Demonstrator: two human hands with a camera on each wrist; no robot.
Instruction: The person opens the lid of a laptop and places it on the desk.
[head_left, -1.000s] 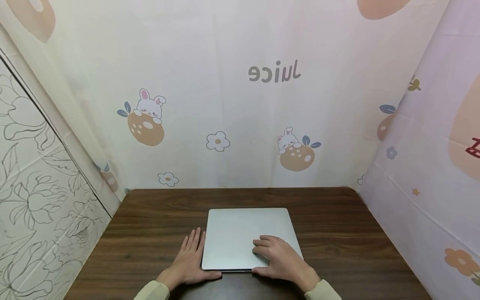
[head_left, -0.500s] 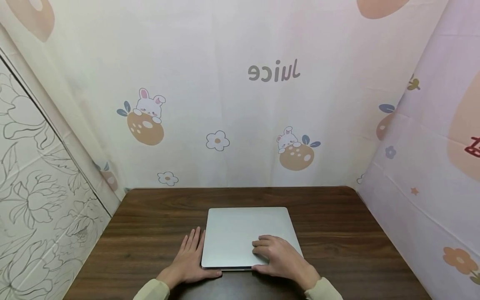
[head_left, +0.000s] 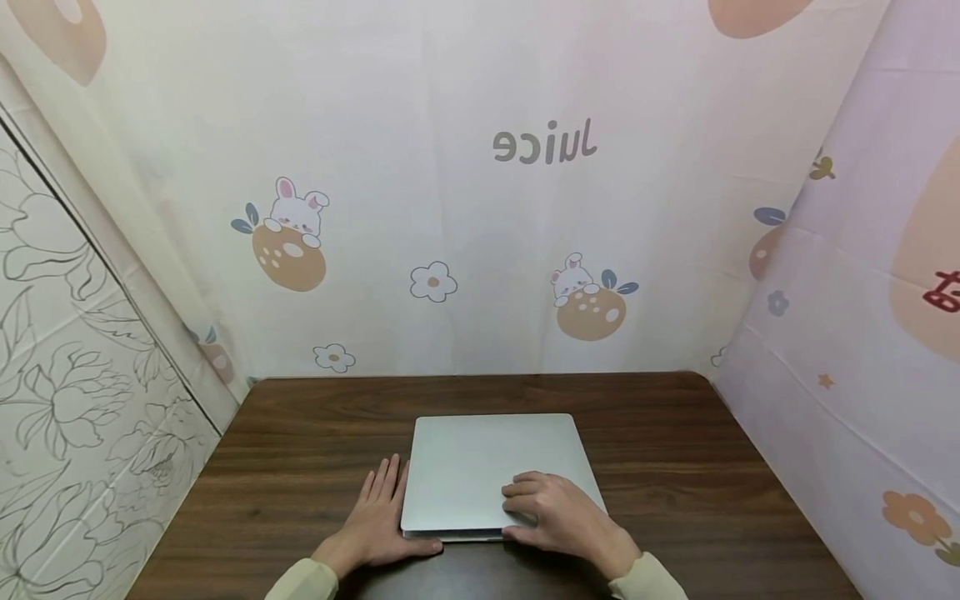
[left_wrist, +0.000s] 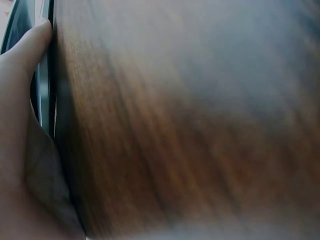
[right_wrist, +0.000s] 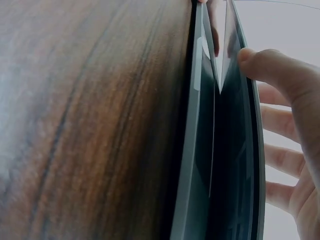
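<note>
A silver laptop (head_left: 480, 467) lies on the wooden table, its lid raised slightly at the front edge. My right hand (head_left: 564, 515) pinches that lid, thumb at its front edge and fingers over the top. In the right wrist view a narrow wedge shows between the lid (right_wrist: 256, 150) and the base (right_wrist: 189, 165). My left hand (head_left: 378, 521) rests on the table along the laptop's left side with its fingers straight. Its thumb (left_wrist: 37, 42) reaches across the front left corner, against the base edge (left_wrist: 44, 95) in the left wrist view.
The dark wooden table (head_left: 675, 467) extends around the laptop on every side. Behind it hangs a pale printed curtain (head_left: 480, 208) with bunnies and flowers, and more printed cloth (head_left: 840, 292) borders the right. A flower-patterned panel (head_left: 75, 375) stands at the left.
The front edge of the laptop lid has risen a little from the base, lifted by my right hand. My left hand stays in place.
</note>
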